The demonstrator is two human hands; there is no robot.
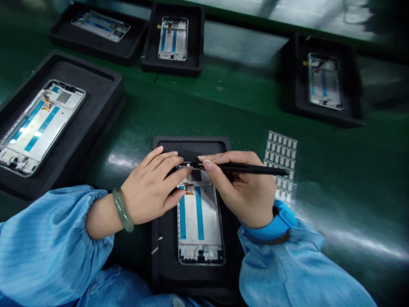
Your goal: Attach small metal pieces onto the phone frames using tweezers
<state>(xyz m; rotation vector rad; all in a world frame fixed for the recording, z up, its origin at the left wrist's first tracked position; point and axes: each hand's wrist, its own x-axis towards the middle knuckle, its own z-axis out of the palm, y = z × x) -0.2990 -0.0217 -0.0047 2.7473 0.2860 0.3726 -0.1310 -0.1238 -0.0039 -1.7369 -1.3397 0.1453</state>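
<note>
A phone frame (209, 217) with two blue strips and a small orange flex cable (189, 190) lies face down in a black foam tray (164, 264) in front of me. My left hand (153, 187) rests flat over the frame's upper left, fingers stretched out, fingertips at its top edge. My right hand (244, 187) pinches black tweezers (255, 169), held nearly level. Their tips reach the top edge of the frame beside my left fingers. Whether the tips grip anything is too small to tell.
A sheet of small white stickers (281, 149) lies right of the tray. Another foam tray (96, 94) with a phone frame (44, 123) stands at left. Further trays with frames stand at the back left (131, 53), back middle (194, 64) and back right (351, 94) of the green table (243, 111).
</note>
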